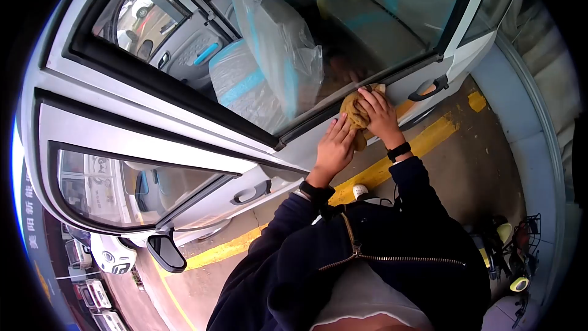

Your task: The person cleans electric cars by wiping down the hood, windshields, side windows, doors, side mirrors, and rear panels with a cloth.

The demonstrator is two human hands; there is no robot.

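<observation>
A crumpled yellow-brown cloth (pixel 353 112) lies against the white car door, just below the rear window's black lower trim. My left hand (pixel 335 146) presses on the cloth's lower left side, its fingers together. Over the cloth's right side rests my right hand (pixel 381 116), fingers bent onto it. The rear door handle (pixel 428 88) is to the right of my right hand. Through the window glass (pixel 343 43) show seats wrapped in clear plastic with blue tape (pixel 269 49).
The front door (pixel 147 147) stands at the left, with its handle (pixel 251 192) and a side mirror (pixel 166 252). Yellow lines (pixel 367 168) cross the floor. Parked cars (pixel 97 294) are at lower left, a bicycle (pixel 520 251) at lower right, a pale ledge (pixel 531 147) at right.
</observation>
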